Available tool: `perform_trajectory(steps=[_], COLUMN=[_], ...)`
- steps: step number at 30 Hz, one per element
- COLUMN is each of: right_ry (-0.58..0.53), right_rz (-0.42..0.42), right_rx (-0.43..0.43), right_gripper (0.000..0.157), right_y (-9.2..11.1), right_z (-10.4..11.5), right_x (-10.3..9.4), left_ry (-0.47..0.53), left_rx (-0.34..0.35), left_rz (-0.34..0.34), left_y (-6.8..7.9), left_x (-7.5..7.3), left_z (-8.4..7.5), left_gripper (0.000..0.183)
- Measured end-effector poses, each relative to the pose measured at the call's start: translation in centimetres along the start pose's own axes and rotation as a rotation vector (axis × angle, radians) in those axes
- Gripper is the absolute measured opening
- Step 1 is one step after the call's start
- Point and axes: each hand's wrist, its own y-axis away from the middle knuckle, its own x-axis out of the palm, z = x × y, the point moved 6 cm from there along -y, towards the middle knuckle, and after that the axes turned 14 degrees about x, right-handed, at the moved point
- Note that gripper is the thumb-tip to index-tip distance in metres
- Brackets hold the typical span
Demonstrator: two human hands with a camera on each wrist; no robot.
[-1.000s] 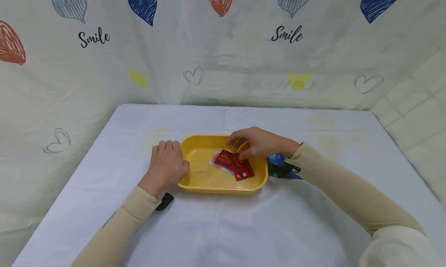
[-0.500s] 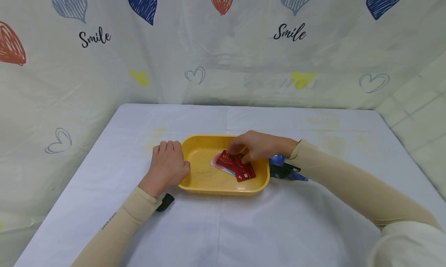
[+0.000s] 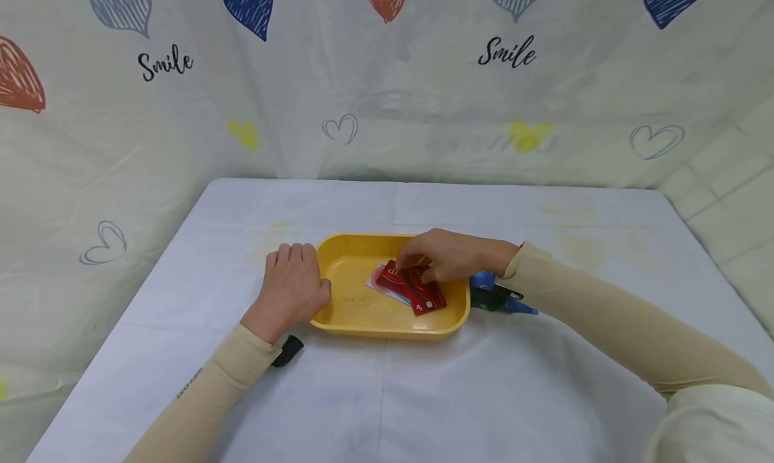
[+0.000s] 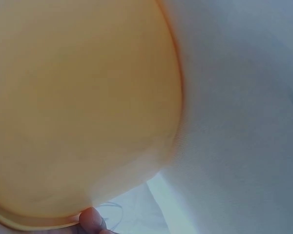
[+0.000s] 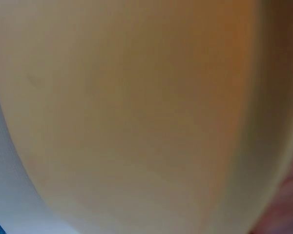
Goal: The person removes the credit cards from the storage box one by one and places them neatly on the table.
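Note:
In the head view a shallow yellow tray [image 3: 347, 300] lies on the white table. My left hand [image 3: 291, 285] grips its left rim, and a fingertip shows at the tray's edge in the left wrist view. Inside, towards the right, two overlapping red cards [image 3: 428, 302] rest on a pink and white card [image 3: 376, 283]. My right hand [image 3: 450, 253] reaches over the tray's right rim, thumb and fingers bent down onto the upper part of the red cards and apparently pinching one. The fingers cover part of the cards. In the right wrist view the tray's outside [image 5: 122, 107] appears blurred.
A blue and black object [image 3: 492, 295] lies against the tray's right side, partly behind my right wrist. Near my left wrist is a small black object [image 3: 287, 351]. A curtain printed with hearts [image 3: 387, 80] hangs behind the table [image 3: 338, 409].
My right hand has lowered slightly and its fingers have closed in on the red cards. The left hand keeps its grip on the tray. The camera view has shifted slightly.

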Motion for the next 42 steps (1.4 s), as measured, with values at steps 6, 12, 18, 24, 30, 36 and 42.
perform_trajectory(steps=[6,12,18,24,30,36,42], right_ry=[-0.027,-0.037,0.000,0.013,0.030,-0.006,-0.032], right_rz=[0.040,0.039,0.058,0.098,0.126,0.143,0.159], right_rx=[0.012,0.024,0.046,0.082,0.049,0.043,0.052], right_gripper=[0.037,0.039,0.052,0.065,0.063,0.059,0.055], right_y=[0.0,0.1,0.1,0.4,0.0,0.0,-0.2], right_z=[0.0,0.0,-0.2,-0.2,-0.3,-0.2,-0.4], right_x=[0.0,0.0,0.4,0.6,1.0,0.9,0.6], left_ry=[-0.001,-0.007,0.005,0.007,0.006,0.005,0.003], left_rx=[0.001,-0.003,0.000,0.008,0.004,0.001,0.005], left_rz=[0.001,0.006,0.006,0.003,-0.003,0.004,-0.004], left_y=[0.0,0.0,-0.1,-0.1,0.0,0.0,0.0], left_x=[-0.1,-0.1,0.0,-0.1,-0.1,0.0,-0.1], left_z=[0.0,0.0,-0.1,-0.2,-0.1,-0.1,-0.1], left_gripper=[0.025,0.027,0.025,0.025,0.024,0.025,0.023])
